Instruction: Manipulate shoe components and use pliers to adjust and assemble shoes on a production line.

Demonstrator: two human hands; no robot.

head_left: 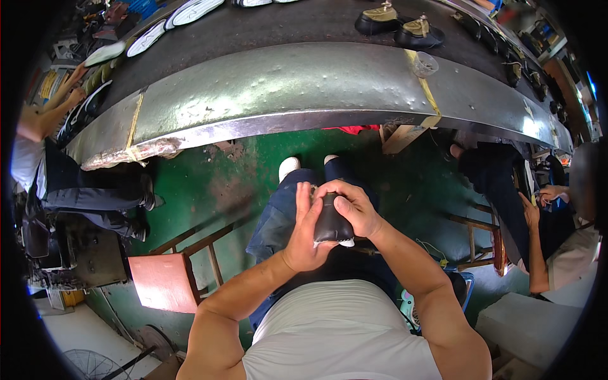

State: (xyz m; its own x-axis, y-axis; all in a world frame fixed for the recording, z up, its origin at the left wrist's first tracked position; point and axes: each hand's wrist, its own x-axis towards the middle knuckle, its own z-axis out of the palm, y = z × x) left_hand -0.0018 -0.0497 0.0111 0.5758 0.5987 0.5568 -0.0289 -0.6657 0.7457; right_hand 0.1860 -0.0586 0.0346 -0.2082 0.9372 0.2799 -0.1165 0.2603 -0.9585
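Observation:
Above my lap I hold a dark brown, smooth shoe part (pixel 332 221), which looks like a shoe upper. A pale, ragged edge shows along its near end. My left hand (pixel 305 233) presses against its left side, fingers pointing away from me and the thumb near the lower edge. Over its far end curls my right hand (pixel 356 208), with the thumb laid along the right side. What lies beneath the part, between my palms, is hidden.
Ahead runs a dark conveyor belt (pixel 285 28) with a dented metal edge (pixel 266 85). Dark shoes (pixel 419 33) and white soles (pixel 147 39) stand on it. A clear cup (pixel 424 64) sits on the edge. Wooden stools (pixel 166 283) and seated co-workers (pixel 548 218) flank me.

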